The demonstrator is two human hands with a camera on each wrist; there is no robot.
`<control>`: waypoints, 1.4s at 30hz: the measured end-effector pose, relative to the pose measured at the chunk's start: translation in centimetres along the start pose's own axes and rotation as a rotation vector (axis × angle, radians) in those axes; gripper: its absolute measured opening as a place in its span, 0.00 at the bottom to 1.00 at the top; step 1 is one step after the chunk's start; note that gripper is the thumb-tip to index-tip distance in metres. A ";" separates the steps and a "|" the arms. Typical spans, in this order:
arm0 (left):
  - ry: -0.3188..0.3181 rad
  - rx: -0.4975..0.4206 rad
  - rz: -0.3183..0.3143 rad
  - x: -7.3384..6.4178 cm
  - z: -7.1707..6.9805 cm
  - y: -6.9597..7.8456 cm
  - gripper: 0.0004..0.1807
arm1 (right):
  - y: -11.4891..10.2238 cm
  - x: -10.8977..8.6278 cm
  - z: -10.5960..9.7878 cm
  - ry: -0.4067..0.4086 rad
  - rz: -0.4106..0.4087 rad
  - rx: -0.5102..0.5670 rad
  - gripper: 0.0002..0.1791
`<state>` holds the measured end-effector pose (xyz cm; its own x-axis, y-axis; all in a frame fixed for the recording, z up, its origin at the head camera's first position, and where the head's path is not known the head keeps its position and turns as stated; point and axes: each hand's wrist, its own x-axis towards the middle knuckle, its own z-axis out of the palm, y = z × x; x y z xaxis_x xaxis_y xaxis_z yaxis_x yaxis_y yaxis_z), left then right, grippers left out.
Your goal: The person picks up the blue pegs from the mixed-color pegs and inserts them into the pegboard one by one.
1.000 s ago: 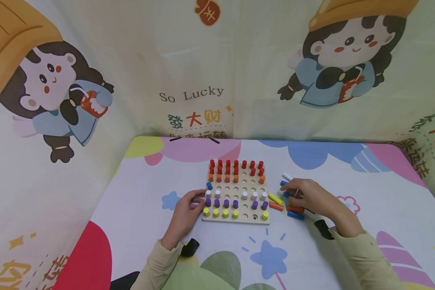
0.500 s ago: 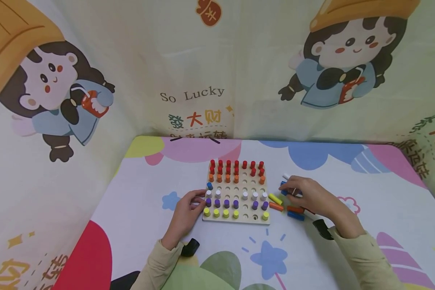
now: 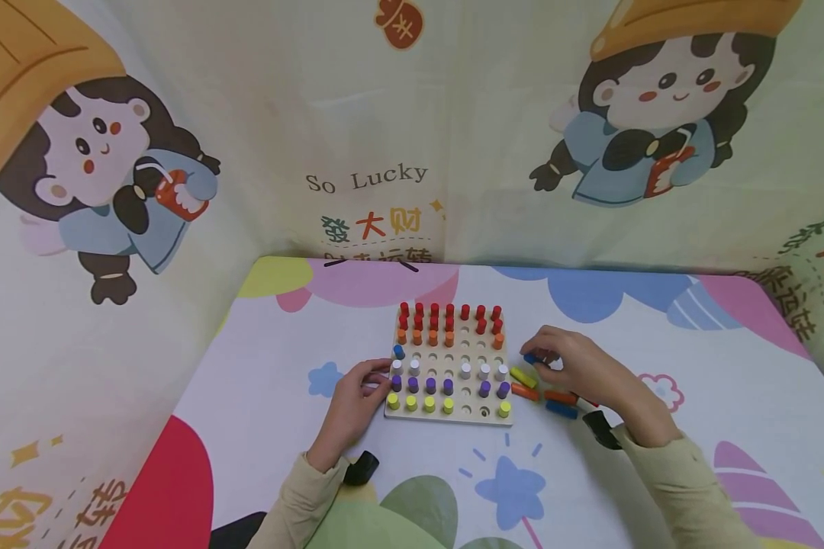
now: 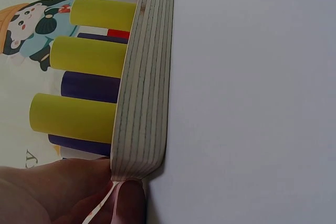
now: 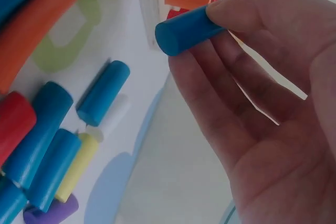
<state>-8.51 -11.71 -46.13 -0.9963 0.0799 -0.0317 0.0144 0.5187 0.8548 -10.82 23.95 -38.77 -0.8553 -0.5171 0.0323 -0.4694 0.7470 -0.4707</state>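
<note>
Pegboard (image 4: pixel 144 77) partly filled with coloured pegs (image 4: pixel 73 116), left grip (image 3: pixel 350 396) hanging onto its edge, right grip (image 3: pixel 586 367) pinching a blue peg (image 5: pixel 186 32).

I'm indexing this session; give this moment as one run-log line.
right hand: pinches blue peg | left hand: holds pegboard at left edge | loose pegs: right of pegboard

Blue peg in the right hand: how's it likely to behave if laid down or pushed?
The blue peg would probably roll on its side, being a plain round cylinder. It is likely stiff: it looks straight and undented in the right hand's pinch. Its smooth-looking surface may be slightly slippery.
</note>
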 end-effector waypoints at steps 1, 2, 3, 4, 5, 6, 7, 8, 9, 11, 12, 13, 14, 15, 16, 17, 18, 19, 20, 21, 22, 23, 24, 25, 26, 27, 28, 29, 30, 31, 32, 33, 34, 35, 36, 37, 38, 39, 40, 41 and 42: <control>0.000 0.000 -0.002 0.0 0.0 0.0 0.20 | -0.1 0.1 0.0 0.003 0.002 0.000 0.12; 0.001 -0.001 -0.003 0.0 0.0 0.0 0.20 | -0.2 0.2 0.0 0.006 0.003 0.001 0.12; 0.001 -0.001 -0.002 0.0 0.0 0.0 0.20 | -0.3 0.3 0.1 0.010 0.005 0.002 0.12; 0.002 0.001 0.005 0.0 0.0 -0.1 0.20 | -0.4 0.3 0.1 0.012 0.005 0.004 0.12; 0.003 0.001 0.009 0.0 0.0 -0.1 0.20 | -0.5 0.4 0.2 0.014 0.007 0.006 0.12; 0.003 0.001 0.011 0.0 0.0 -0.1 0.20 | -0.6 0.5 0.2 0.016 0.006 0.006 0.12; 0.003 -0.001 0.013 0.0 0.0 -0.1 0.20 | -0.7 0.6 0.3 0.020 0.006 0.006 0.12; 0.003 -0.002 0.017 0.0 0.0 -0.1 0.20 | -0.7 0.7 0.4 0.024 0.005 0.006 0.12; 0.003 -0.001 0.021 0.0 0.0 -0.1 0.20 | -0.8 0.8 0.4 0.028 0.003 0.006 0.13; 0.003 -0.001 0.022 0.0 0.0 -0.2 0.19 | -0.9 1.0 0.6 0.035 -0.002 0.002 0.13; 0.002 -0.003 0.022 0.0 0.0 -0.2 0.19 | -1.0 1.1 0.6 0.040 -0.003 0.002 0.13; 0.002 -0.003 0.023 0.0 0.0 -0.3 0.19 | -1.1 1.2 0.7 0.043 -0.007 0.004 0.13; 0.003 -0.003 0.022 0.0 0.0 -0.3 0.19 | -1.1 1.3 0.8 0.047 -0.007 0.005 0.13; 0.004 -0.003 0.022 0.0 0.0 -0.3 0.19 | -1.2 1.4 0.8 0.050 -0.007 0.009 0.13; 0.004 -0.002 0.022 0.0 0.0 -0.3 0.19 | -1.2 1.5 0.9 0.052 -0.009 0.015 0.13; 0.004 -0.003 0.025 0.0 0.0 -0.3 0.19 | -1.2 1.6 1.0 0.055 -0.011 0.018 0.13; 0.005 -0.005 0.023 0.1 0.0 -0.3 0.19 | -1.3 1.7 1.0 0.058 -0.016 0.025 0.13; 0.004 -0.004 0.021 0.1 0.0 -0.3 0.19 | -1.3 1.8 1.0 0.060 -0.021 0.028 0.13; 0.005 -0.004 0.020 0.1 0.0 -0.3 0.19 | -1.4 1.9 1.1 0.063 -0.024 0.030 0.13; 0.004 -0.003 0.019 0.1 0.0 -0.3 0.19 | -1.5 2.0 1.1 0.064 -0.029 0.032 0.13; 0.003 -0.004 0.020 0.1 0.0 -0.2 0.19 | -1.6 2.1 1.1 0.064 -0.033 0.034 0.13; 0.003 -0.005 0.017 0.1 0.0 -0.2 0.19 | -1.7 2.1 1.1 0.063 -0.034 0.037 0.13; 0.003 -0.004 0.012 0.1 0.0 -0.2 0.19 | -1.8 2.2 1.1 0.062 -0.036 0.042 0.13; 0.003 -0.004 0.010 0.1 0.0 -0.2 0.19 | -1.9 2.3 1.0 0.058 -0.034 0.046 0.13; 0.003 -0.002 0.011 0.1 0.0 -0.2 0.19 | -2.0 2.3 1.0 0.056 -0.032 0.050 0.13; 0.002 -0.001 0.006 0.1 0.0 -0.1 0.19 | -2.1 2.4 1.1 0.054 -0.027 0.055 0.13; 0.002 -0.001 0.001 0.1 0.0 -0.1 0.19 | -2.2 2.5 1.1 0.050 -0.024 0.063 0.13; 0.002 -0.002 -0.007 0.1 0.0 -0.1 0.20 | -2.3 2.6 1.1 0.047 -0.021 0.068 0.13; 0.002 0.000 -0.011 0.1 0.0 -0.1 0.20 | -2.3 2.6 1.1 0.044 -0.017 0.072 0.13; 0.002 0.000 -0.014 0.1 0.0 -0.1 0.20 | -2.4 2.7 1.1 0.041 -0.012 0.077 0.13; 0.001 0.002 -0.018 0.1 0.0 0.0 0.20 | -2.4 2.8 1.1 0.038 -0.009 0.081 0.13; 0.000 0.001 -0.025 0.1 0.0 0.0 0.20 | -2.5 2.8 1.1 0.034 -0.007 0.084 0.12; -0.001 0.000 -0.026 0.1 0.0 0.0 0.20 | -2.6 2.9 1.1 0.031 -0.008 0.086 0.12; -0.001 0.001 -0.026 0.0 0.0 0.0 0.20 | -2.7 3.0 1.1 0.028 -0.005 0.087 0.12; -0.002 0.002 -0.025 0.1 0.0 0.0 0.20 | -2.7 3.0 1.2 0.024 -0.002 0.089 0.12; -0.003 0.001 -0.025 0.0 0.0 0.1 0.20 | -2.8 3.1 1.2 0.022 0.001 0.091 0.12; -0.003 0.000 -0.025 0.0 0.0 0.1 0.20 | -2.9 3.1 1.3 0.019 0.004 0.091 0.12; -0.004 -0.001 -0.026 0.0 0.0 0.1 0.20 | -2.9 3.2 1.3 0.016 0.006 0.090 0.12; -0.004 0.000 -0.024 0.0 0.0 0.1 0.20 | -3.0 3.2 1.3 0.015 0.007 0.090 0.13; -0.004 0.000 -0.024 0.0 0.0 0.0 0.20 | -3.0 3.3 1.4 0.014 0.006 0.090 0.13; -0.005 -0.001 -0.022 0.0 0.0 0.0 0.20 | -3.1 3.3 1.4 0.014 0.004 0.089 0.13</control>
<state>-8.51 -11.67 -46.12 -0.9960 0.0723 -0.0532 -0.0079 0.5197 0.8543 -11.90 19.36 -38.42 -0.8602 -0.5083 0.0422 -0.4454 0.7082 -0.5477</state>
